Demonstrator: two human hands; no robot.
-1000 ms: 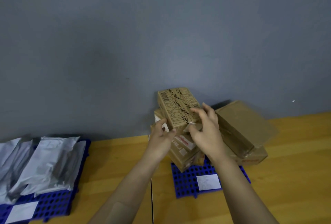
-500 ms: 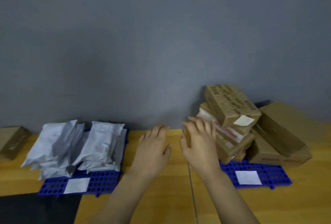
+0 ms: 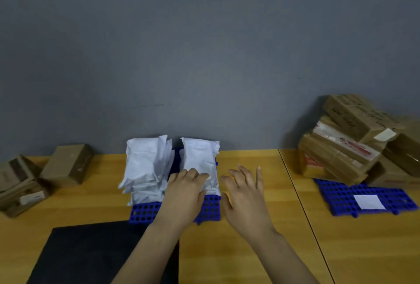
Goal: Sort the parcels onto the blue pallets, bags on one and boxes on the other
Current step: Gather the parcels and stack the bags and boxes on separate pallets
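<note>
Wooden desk, grey wall: left hand and right hand empty, fingers spread; stiff cardboard boxes at left look light, clasp opposite faces.

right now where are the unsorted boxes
In the head view, the unsorted boxes sit at the table's far left, left of the blue pallet holding white bags.

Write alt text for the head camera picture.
Both hands empty: left hand over white bags on a blue pallet, right hand open beside it. At right, stacked boxes sit on a second pallet; loose boxes lie at left.
</note>
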